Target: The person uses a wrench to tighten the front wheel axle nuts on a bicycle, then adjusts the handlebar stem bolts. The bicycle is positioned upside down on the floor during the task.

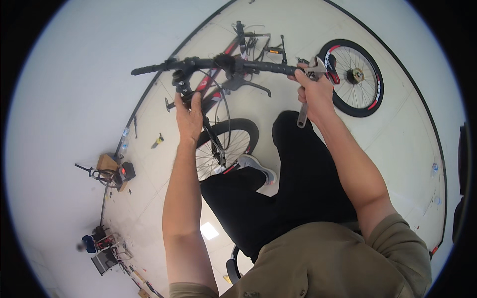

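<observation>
In front of me stands a bicycle frame [212, 82] in black, red and white, with a black handlebar [202, 63] across its top. My left hand [189, 119] is closed around the upright part just below the stem [183, 84]; its fingertips are partly hidden. At the handlebar's right end, my right hand [316, 94] is wrapped round a silver adjustable wrench [302, 115], jaws up and handle hanging down. That hand also touches the handlebar's grip end. A brake lever [256, 87] and loose cables hang under the bar. The front wheel [251, 130] sits in the fork below.
A detached wheel [376, 74] lies on the floor at the far right, beside a red and black saddle [334, 74]. A yellow-black tool [157, 140] lies at left. Boxes and parts [108, 166] line the left wall. My shoe [258, 168] is near the front wheel.
</observation>
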The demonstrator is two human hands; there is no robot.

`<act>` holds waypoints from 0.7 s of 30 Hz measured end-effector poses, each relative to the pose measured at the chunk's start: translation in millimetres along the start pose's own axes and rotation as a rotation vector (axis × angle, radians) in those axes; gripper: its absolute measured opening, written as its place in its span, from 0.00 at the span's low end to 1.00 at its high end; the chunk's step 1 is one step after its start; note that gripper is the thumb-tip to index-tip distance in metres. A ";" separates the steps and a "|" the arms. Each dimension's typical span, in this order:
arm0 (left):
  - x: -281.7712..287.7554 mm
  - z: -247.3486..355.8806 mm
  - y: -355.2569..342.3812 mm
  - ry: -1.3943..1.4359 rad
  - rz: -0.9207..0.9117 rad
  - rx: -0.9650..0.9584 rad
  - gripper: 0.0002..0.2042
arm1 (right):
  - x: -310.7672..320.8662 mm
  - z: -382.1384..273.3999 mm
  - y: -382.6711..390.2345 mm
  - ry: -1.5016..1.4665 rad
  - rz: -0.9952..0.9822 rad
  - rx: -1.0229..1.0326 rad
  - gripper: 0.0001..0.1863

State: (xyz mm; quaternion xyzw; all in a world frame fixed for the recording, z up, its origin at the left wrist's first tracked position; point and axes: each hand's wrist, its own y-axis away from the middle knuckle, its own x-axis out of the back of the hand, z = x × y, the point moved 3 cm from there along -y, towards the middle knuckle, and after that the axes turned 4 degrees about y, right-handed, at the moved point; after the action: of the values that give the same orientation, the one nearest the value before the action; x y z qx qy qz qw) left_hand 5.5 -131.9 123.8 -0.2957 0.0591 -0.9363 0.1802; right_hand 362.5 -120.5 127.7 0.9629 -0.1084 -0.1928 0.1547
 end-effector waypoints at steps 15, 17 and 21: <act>-30.2 -0.7 5.0 0.037 0.266 -0.074 0.28 | 1.2 1.1 0.4 0.036 0.030 0.014 0.18; -31.7 -2.0 7.7 0.044 0.285 -0.085 0.29 | -2.0 2.6 1.6 0.032 0.011 0.012 0.18; -36.3 -6.3 3.2 -0.082 0.288 -0.067 0.31 | 0.7 -4.3 2.7 0.125 -0.005 0.006 0.24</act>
State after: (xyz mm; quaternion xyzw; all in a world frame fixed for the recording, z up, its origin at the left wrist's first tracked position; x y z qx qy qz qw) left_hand 30.5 -121.3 98.6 -0.3281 0.1245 -0.8853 0.3050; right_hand 364.4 -122.1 132.2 0.9738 -0.0965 -0.1321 0.1578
